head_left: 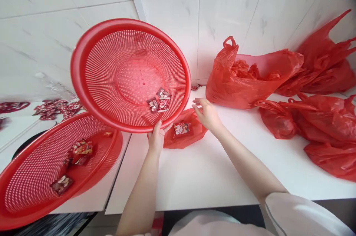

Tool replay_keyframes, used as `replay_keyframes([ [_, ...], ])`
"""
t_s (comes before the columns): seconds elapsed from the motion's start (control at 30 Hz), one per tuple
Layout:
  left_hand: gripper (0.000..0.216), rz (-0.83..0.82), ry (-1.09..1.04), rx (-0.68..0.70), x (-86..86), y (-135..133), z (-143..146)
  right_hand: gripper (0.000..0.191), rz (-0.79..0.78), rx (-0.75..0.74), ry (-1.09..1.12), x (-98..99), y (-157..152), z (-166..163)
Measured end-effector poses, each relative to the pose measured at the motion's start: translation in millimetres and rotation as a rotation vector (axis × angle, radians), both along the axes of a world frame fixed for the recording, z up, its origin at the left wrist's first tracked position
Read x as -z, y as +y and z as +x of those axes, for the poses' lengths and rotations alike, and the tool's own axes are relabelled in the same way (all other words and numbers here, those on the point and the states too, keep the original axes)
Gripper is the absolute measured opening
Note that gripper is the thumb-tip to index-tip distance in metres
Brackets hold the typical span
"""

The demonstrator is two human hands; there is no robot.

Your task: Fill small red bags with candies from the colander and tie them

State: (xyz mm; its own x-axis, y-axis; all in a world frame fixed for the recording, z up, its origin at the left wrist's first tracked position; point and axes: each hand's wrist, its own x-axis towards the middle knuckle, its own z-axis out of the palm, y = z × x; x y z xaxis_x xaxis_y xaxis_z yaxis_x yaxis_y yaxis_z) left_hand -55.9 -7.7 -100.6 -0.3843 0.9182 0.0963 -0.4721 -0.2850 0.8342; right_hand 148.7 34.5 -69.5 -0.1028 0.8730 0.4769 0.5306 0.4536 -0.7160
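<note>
My left hand (pixel 157 138) grips the near rim of a round red plastic basket (pixel 130 126), which is tilted so its inside faces me. Three small wrapped packets (pixel 159 103) lie low inside it, toward the right. Just beneath the rim, a red plastic bag (pixel 178 143) lies spread on the white table, with small packets (pixel 182 128) in its mouth. Beside the bag's right edge is my right hand (pixel 208 115), its fingers bent and apart, with nothing visible in them. Whether it touches the bag, I cannot tell.
At left, another red basket (pixel 94 176) holds several packets, leaning over the white table (pixel 194 184). Behind it lie red patterned packets (pixel 52 108). A full red bag (pixel 239 87) stands against the tiled wall, and several tied red bags (pixel 322 117) sit farther right.
</note>
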Motion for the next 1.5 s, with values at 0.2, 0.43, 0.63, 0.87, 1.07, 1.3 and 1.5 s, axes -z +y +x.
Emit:
replay_keyframes([
  [0.2, 0.062, -0.104, -0.04, 0.323, 6.7, -17.0, 37.6, 0.048, 0.197, -0.135, -0.243, -9.2, -10.3, -3.4],
  [0.43, 0.059, -0.149, -0.058, 0.537, 10.2, -34.3, 59.5, 0.063, -0.075, -0.318, -0.623, 1.9, -14.3, -8.0],
  [0.63, 0.052, -0.155, -0.077, 0.437, 6.6, -23.8, 45.4, 0.052, -0.02, -0.57, -0.574, -8.8, -9.3, 4.5],
  [0.87, 0.033, -0.158, -0.099, 0.391, 2.1, -13.9, 28.8, 0.017, -0.026, -0.595, -0.165, -23.1, -9.6, 17.7],
  [1.07, 0.023, -0.081, -0.09, 0.145, -4.0, -4.8, 9.5, 0.019, -0.188, -0.29, 0.186, -29.3, -5.6, 27.9],
  [1.3, 0.018, -0.024, -0.078, 0.021, -7.6, -1.1, -4.9, 0.024, -0.355, -0.317, 0.199, -14.6, -4.2, 8.7],
  [1.5, 0.028, -0.02, -0.053, 0.043, -8.7, -2.5, -4.3, 0.035, -0.447, -0.416, 0.199, 2.9, -3.6, -4.7],
])
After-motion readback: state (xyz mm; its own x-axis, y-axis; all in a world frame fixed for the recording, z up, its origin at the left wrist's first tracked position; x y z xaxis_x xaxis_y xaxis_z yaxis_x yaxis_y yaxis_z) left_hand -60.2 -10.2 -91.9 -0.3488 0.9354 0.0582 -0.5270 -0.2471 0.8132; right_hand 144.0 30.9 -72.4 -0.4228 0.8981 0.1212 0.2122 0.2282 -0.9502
